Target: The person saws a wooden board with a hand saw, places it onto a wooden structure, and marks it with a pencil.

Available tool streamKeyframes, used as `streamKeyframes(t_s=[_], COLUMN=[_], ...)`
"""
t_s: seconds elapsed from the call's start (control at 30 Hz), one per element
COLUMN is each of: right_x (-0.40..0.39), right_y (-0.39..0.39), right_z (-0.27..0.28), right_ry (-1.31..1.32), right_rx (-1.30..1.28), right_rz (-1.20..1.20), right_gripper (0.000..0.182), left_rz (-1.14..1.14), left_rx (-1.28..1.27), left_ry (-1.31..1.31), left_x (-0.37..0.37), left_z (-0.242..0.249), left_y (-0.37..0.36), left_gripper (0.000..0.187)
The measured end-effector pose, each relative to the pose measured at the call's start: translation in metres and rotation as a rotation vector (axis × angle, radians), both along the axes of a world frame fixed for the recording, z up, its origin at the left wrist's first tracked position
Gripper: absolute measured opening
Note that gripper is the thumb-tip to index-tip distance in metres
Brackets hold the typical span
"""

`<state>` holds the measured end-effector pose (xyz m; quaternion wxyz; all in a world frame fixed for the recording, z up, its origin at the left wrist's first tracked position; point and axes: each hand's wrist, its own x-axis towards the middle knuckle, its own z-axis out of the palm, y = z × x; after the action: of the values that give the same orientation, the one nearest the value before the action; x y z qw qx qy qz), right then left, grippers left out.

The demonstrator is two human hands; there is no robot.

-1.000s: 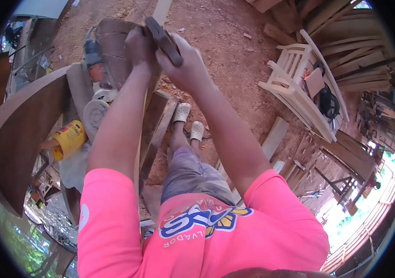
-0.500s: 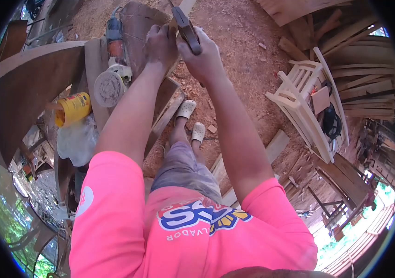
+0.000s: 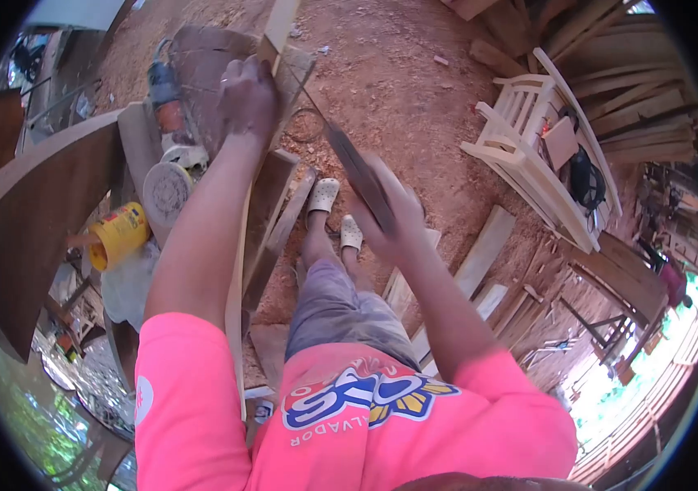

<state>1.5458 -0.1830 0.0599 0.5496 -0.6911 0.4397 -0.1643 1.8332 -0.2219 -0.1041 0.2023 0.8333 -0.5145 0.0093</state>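
My right hand (image 3: 396, 214) is wrapped round the handle of a handsaw (image 3: 349, 159), which shows nearly edge-on. Its thin blade slants up and left, the tip end at the edge of a pale wooden board (image 3: 294, 72). My left hand (image 3: 248, 100), fingers curled, grips this board just left of the blade and presses it over a dark wood slab (image 3: 201, 65). Part of the board is hidden beneath my left hand and forearm.
An angle grinder (image 3: 170, 114) with a round disc lies left of my left arm, near a yellow container (image 3: 119, 236). A large curved wood panel (image 3: 38, 213) stands further left. At right is a pale slatted wooden frame (image 3: 529, 155) with items on it; planks (image 3: 484, 250) lie on the sawdust-covered ground.
My right hand has drawn the saw back toward my body and to the right, away from my left hand. My left hand still holds the board; the view has shifted slightly.
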Motion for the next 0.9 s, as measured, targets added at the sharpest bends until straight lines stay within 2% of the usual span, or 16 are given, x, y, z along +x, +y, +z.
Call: streamKeyframes(t_s=[0.03,0.07,0.13,0.17,0.23,0.3,0.4,0.5,0.57,0.63,0.67,0.73,0.77,0.8,0.9], right_x=[0.038,0.07,0.114,0.111,0.087,0.028,-0.068,-0.102,-0.081,-0.019,0.019,0.096,0.12,0.131,0.083], right_y=[-0.024,-0.05,-0.077,-0.074,-0.058,-0.01,0.065,0.087,0.069,0.02,-0.004,-0.065,-0.08,-0.086,-0.052], right_z=[-0.015,-0.042,-0.037,-0.033,-0.026,-0.003,0.039,0.06,0.049,0.015,-0.014,-0.036,-0.042,-0.039,-0.016], right_ry=[-0.133,-0.146,-0.095,-0.106,-0.111,-0.045,0.085,0.12,0.079,0.068,-0.009,-0.176,-0.092,-0.006,-0.071], right_rx=[-0.082,-0.155,-0.038,-0.088,-0.185,-0.073,0.045,0.046,0.036,0.008,-0.155,-0.12,-0.128,-0.14,-0.103], right_rz=[-0.031,0.014,0.022,0.031,0.047,-0.002,0.004,0.004,0.016,0.029,-0.029,-0.014,-0.007,0.005,-0.001], right_gripper=[0.038,0.037,0.037,0.038,0.04,0.04,0.052,0.055,0.054,0.053,0.047,0.035,0.034,0.033,0.037], left_rz=[-0.022,-0.045,-0.035,0.007,0.09,0.106,0.098,0.112,0.106,0.077,0.074,0.086,0.059,0.034,0.037], left_rx=[-0.002,-0.003,-0.013,-0.018,-0.023,-0.024,-0.048,-0.057,-0.072,-0.102,-0.053,0.044,0.026,0.003,0.008], left_ry=[-0.002,-0.004,0.127,0.125,0.14,0.166,0.162,0.165,0.148,0.119,0.129,0.13,0.123,0.119,0.107], left_x=[-0.004,-0.008,-0.017,-0.016,-0.018,-0.014,-0.017,-0.026,-0.02,-0.019,-0.02,-0.017,-0.017,-0.018,-0.013], left_z=[0.0,0.001,0.039,0.039,0.03,0.029,0.028,0.039,0.04,0.029,0.027,0.028,0.033,0.039,0.036], left_y=[0.0,0.001,0.01,0.009,0.003,-0.002,0.002,0.002,0.002,0.001,0.0,0.001,0.005,0.008,0.004], left_gripper=[0.033,0.033,0.034,0.034,0.035,0.036,0.034,0.032,0.03,0.028,0.026,0.027,0.027,0.027,0.029])
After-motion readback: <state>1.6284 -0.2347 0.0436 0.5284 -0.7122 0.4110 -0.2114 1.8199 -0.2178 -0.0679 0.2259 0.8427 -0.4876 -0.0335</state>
